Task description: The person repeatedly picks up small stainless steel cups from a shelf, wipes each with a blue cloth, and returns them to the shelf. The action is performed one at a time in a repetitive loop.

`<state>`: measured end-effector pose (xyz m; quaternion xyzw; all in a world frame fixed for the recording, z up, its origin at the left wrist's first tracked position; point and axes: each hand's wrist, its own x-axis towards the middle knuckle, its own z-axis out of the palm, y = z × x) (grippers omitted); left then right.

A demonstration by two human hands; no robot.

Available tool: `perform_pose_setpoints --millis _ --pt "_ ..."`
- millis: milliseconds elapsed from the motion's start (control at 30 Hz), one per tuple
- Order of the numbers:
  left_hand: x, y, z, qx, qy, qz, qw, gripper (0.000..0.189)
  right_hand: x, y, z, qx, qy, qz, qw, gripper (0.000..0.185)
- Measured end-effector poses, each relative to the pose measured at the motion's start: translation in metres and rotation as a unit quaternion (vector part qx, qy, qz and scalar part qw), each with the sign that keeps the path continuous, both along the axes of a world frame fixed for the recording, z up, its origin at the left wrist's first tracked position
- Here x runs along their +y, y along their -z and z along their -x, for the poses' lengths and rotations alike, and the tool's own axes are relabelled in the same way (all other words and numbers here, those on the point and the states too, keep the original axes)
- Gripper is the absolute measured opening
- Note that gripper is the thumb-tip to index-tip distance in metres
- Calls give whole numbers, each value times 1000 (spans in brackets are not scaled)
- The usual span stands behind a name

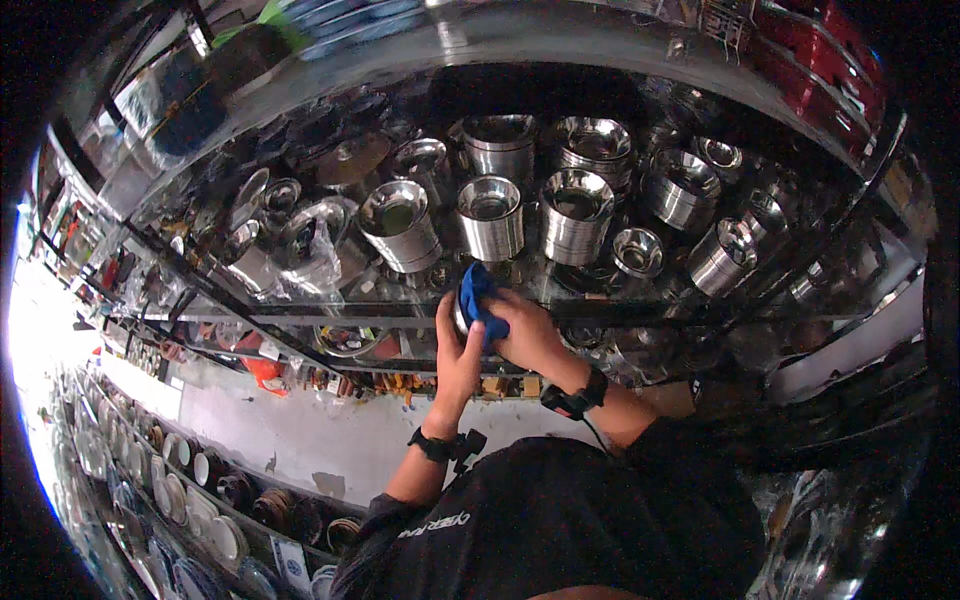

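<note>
In front of the shelf edge, my left hand (458, 358) grips a small shiny metal dish (460, 315), of which only a rim shows. My right hand (526, 334) presses a blue cloth (474, 294) against that dish. Most of the dish is hidden behind the cloth and fingers, so its exact kind is unclear. Just beyond my hands stand a stack of stainless steel bowls (491, 231), another stack (576, 229) to its right, and one (405, 241) to its left.
A glass shelf (517, 286) carries several more steel stacks and a small steel bowl (637, 253). Plastic-wrapped metalware (319, 251) sits at left. Dark metal posts (202, 281) slant beside it. Plates (225, 536) line a rack at lower left, across the pale floor (300, 435).
</note>
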<state>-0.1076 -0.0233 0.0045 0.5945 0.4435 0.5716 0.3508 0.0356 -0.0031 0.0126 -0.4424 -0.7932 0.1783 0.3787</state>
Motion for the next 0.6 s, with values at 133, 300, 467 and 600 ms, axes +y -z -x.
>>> perform_pose_setpoints --millis 133,300,467,600 --pt "-6 -6 46 -71 55 12 996 47 -10 1 27 35 -85 -8 996 47" --pt "-20 -3 95 -76 113 73 988 43 -34 -5 32 -93 -199 -18 975 36" --pt "-43 -10 140 -376 129 173 901 47 -58 -22 16 -74 -34 33 996 44" --pt "-58 7 133 -381 207 264 862 44 -60 16 21 196 54 39 978 62"
